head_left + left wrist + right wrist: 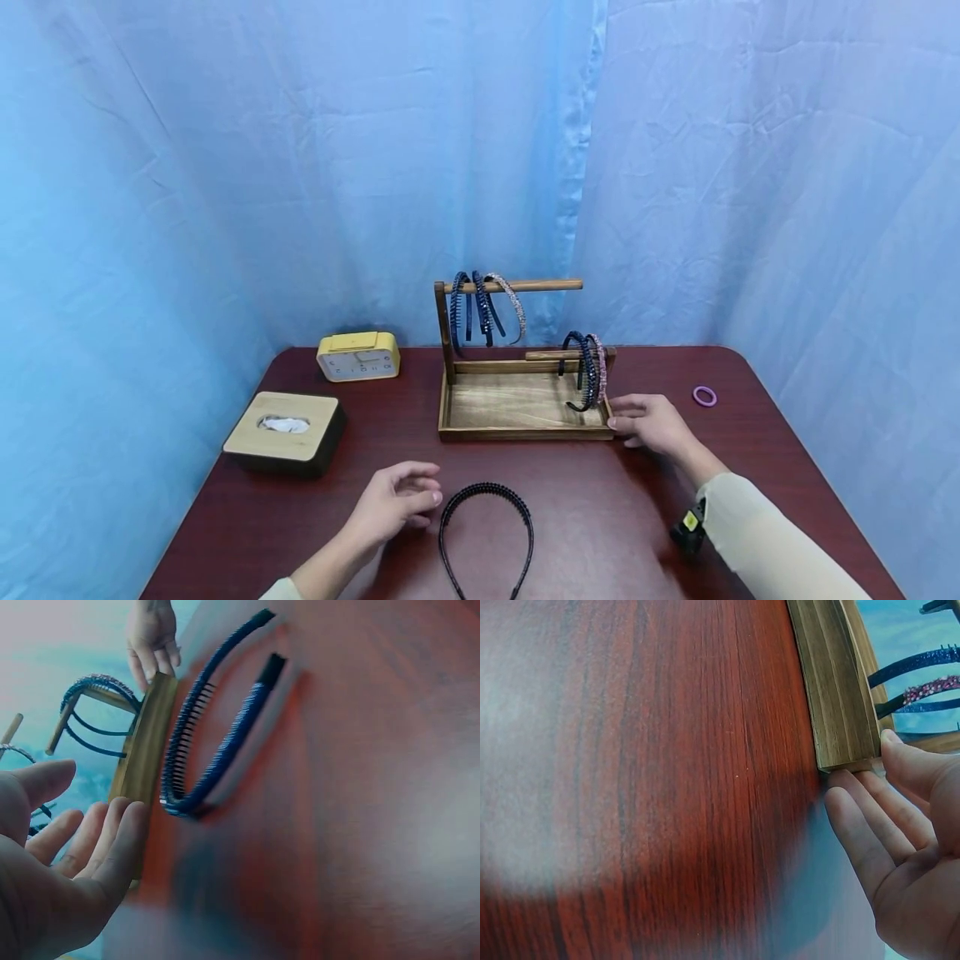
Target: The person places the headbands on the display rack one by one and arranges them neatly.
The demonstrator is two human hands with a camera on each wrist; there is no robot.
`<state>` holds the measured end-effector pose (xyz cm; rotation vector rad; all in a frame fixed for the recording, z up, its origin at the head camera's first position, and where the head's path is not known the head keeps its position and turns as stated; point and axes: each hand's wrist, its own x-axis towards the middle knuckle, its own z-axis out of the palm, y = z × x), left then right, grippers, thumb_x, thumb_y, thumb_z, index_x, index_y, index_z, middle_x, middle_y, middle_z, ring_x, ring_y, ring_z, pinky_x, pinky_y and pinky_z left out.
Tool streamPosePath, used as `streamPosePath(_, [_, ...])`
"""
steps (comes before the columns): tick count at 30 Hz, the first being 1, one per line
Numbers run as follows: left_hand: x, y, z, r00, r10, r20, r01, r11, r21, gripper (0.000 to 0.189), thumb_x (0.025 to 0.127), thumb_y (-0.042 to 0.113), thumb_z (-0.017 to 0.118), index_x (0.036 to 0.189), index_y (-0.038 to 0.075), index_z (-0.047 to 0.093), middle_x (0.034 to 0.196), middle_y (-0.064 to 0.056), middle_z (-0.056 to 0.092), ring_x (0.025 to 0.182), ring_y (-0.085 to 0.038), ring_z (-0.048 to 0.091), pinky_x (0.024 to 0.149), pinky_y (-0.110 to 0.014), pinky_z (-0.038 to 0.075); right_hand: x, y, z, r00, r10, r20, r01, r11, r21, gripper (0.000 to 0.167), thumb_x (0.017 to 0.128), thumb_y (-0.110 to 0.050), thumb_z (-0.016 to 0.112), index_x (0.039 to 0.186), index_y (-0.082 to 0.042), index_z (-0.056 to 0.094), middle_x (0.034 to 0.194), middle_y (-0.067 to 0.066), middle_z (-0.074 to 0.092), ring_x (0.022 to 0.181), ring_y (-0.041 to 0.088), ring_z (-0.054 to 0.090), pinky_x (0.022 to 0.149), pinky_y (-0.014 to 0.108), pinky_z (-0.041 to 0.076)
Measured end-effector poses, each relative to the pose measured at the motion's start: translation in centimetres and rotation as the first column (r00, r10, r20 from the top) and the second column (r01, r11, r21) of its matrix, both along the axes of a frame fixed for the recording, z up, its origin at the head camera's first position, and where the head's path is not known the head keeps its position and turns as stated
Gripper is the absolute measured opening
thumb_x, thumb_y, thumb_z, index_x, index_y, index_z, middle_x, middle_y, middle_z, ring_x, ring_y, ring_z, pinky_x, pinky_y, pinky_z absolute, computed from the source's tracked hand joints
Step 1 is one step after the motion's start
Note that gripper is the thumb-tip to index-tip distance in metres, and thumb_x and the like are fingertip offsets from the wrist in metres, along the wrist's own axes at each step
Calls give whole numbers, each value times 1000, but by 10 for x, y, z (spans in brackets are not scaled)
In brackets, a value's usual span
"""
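A wooden headband stand (525, 434) with a tray base and two rods is at the table's far middle. My right hand (652, 425) holds its right end, thumb on the rim and fingers against the outer side, seen closely in the right wrist view. Dark headbands and a glittery pale one (512, 300) hang on the tall rod; a dark braided headband (586, 367) and a pink glittery one (600, 367) hang on the short rod. My left hand (393, 504), fingers loosely bent and holding nothing, hovers left of a black toothed headband (487, 489) lying on the table.
A yellow alarm clock (360, 358) stands back left, with a wood-topped tissue box (300, 425) in front of it. A purple ring (704, 396) lies to the right of the stand. Blue curtains (480, 167) surround the dark red table (600, 517).
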<state>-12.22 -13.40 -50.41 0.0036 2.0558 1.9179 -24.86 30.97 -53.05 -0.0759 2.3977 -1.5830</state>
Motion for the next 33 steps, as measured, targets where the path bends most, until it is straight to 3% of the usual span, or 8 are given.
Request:
streamPosePath(6, [11, -2, -14, 999, -10, 52, 5, 995, 96, 56, 90, -3, 73, 138, -18, 49, 117, -29, 66, 90, -23, 71, 80, -54, 64, 0, 0, -1, 1000, 1, -3, -1, 1000, 1, 52, 96, -8, 72, 140, 13, 54, 129, 37, 62, 98, 35, 74, 73, 48, 65])
streamPosePath(16, [18, -1, -29, 999, -3, 43, 6, 999, -54, 54, 87, 0, 77, 134, -15, 55, 112, -23, 72, 83, -21, 74, 66, -42, 65, 0, 0, 1, 999, 20, -38, -18, 999, 35, 49, 95, -9, 73, 137, 12, 58, 125, 35, 66, 95, 31, 75, 73, 46, 66])
streamPosePath(23, [17, 2, -29, 1000, -5, 27, 7, 996, -91, 48, 84, -4, 78, 128, -14, 61, 108, -24, 72, 77, -17, 71, 60, -40, 63, -1, 0, 2, 999, 20, -31, -19, 998, 55, 49, 95, -10, 73, 137, 11, 58, 125, 33, 67, 93, 29, 75, 73, 45, 66])
streamPosePath(33, [14, 9, -31, 1000, -2, -19, -2, 984, -179, 42, 78, -4, 83, 117, -9, 69, 98, -15, 74, 62, -13, 65, 50, -31, 57, -1, 1, -1, 999, 23, -24, -23, 999, 26, 50, 97, -8, 71, 139, 14, 55, 127, 36, 64, 99, 35, 74, 74, 50, 65])
